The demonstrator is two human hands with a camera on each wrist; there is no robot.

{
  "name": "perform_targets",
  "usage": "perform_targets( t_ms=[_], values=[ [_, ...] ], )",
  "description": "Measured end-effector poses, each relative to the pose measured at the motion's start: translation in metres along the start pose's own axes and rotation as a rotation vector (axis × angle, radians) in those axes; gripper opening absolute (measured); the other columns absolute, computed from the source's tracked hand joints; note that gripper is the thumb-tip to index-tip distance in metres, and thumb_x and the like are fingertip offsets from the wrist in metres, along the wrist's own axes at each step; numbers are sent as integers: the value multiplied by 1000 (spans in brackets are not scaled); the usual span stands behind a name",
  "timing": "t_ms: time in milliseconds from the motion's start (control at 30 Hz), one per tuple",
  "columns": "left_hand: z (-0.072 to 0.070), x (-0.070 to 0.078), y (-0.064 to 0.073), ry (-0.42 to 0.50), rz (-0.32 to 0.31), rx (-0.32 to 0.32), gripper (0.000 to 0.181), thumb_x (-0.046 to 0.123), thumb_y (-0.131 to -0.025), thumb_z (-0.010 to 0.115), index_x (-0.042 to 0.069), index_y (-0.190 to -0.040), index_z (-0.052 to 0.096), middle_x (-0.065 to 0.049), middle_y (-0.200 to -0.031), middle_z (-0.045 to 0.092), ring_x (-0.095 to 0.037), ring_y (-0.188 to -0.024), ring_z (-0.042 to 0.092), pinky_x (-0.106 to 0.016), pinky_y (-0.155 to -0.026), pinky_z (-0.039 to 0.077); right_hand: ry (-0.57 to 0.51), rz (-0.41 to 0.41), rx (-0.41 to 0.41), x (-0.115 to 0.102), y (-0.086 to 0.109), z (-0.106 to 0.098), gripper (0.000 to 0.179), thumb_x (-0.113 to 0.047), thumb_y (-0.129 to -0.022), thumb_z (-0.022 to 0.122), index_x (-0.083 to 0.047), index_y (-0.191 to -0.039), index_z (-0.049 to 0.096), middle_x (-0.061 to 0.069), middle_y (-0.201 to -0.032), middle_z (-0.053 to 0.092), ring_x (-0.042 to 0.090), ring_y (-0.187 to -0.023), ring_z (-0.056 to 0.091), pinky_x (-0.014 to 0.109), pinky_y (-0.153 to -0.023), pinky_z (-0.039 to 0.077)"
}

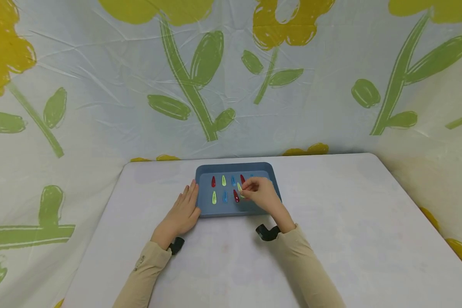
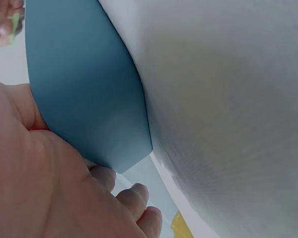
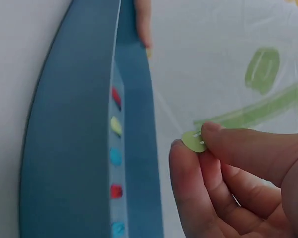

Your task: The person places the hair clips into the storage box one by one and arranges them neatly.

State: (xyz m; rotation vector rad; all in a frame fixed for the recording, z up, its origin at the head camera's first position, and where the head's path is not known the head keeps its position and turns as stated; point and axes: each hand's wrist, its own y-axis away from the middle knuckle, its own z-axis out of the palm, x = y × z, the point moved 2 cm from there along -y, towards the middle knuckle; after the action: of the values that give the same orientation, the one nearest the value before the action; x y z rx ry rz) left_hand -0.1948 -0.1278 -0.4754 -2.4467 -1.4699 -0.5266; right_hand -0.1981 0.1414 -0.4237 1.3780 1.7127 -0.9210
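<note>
A blue-grey tray (image 1: 223, 210) holds two rows of snap hair clips. My right hand (image 1: 263, 194) is over its right half and pinches a yellow-green hair clip (image 3: 192, 141) between thumb and fingertips. Below these fingers lies a red clip (image 1: 236, 196) of the front row, beside a blue clip (image 1: 225, 197) and a yellow-green clip (image 1: 214, 197). The back row includes a red clip (image 1: 213, 182), and its right end is partly covered by the right hand. My left hand (image 1: 182, 214) rests along the tray's left side, fingers straight against the wall.
The tray stands on a white-covered table (image 1: 350, 222), near its back edge. Behind it hangs a pale cloth (image 1: 119, 85) printed with yellow flowers and green leaves. Each wrist wears a black camera mount, such as the right mount (image 1: 267, 232).
</note>
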Motion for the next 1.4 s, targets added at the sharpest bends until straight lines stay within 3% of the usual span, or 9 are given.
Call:
perform_targets(
  t_ms=[200, 400, 767, 1133, 1400],
  values=[
    [-1, 1, 0, 7, -4, -2, 69, 13, -100, 40, -5, -157, 6, -17, -165, -3, -41, -150, 6, -56, -119, 11, 10, 90, 154, 30, -5, -15, 8, -1, -84, 77, 4, -87, 71, 11, -76, 71, 28, -65, 70, 29, -60, 56],
    [-1, 1, 1, 5, -3, -1, 69, 13, -100, 40, -5, -157, 6, -17, -165, -3, -41, -150, 6, -55, -119, 11, 129, 144, 208, 43, -6, -16, 7, 1, -82, 77, 5, -84, 72, 11, -70, 70, 20, -60, 68, 25, -55, 49],
    [-2, 3, 3, 1, -2, 1, 70, 13, -99, 41, -5, -157, 6, -16, -165, -3, -41, -150, 7, -56, -119, 12, 310, 189, 229, 47, -4, -6, 3, 2, -80, 74, 4, -81, 72, 8, -71, 68, 16, -60, 62, 29, -56, 52],
    [0, 2, 3, 12, 16, 29, 68, 13, -98, 38, -7, -156, 10, -20, -164, 2, -44, -149, 9, -59, -118, 14, 422, 158, 236, 48, -4, -3, 4, 0, -80, 76, 3, -80, 73, 10, -74, 69, 23, -69, 63, 37, -63, 55],
    [3, 2, 2, 23, 18, 47, 68, 13, -97, 37, -8, -156, 10, -22, -164, 1, -45, -148, 8, -60, -117, 13, 450, 189, 212, 47, -3, -3, 7, -3, -81, 77, 3, -80, 73, 11, -75, 68, 23, -67, 63, 37, -61, 55]
  ],
)
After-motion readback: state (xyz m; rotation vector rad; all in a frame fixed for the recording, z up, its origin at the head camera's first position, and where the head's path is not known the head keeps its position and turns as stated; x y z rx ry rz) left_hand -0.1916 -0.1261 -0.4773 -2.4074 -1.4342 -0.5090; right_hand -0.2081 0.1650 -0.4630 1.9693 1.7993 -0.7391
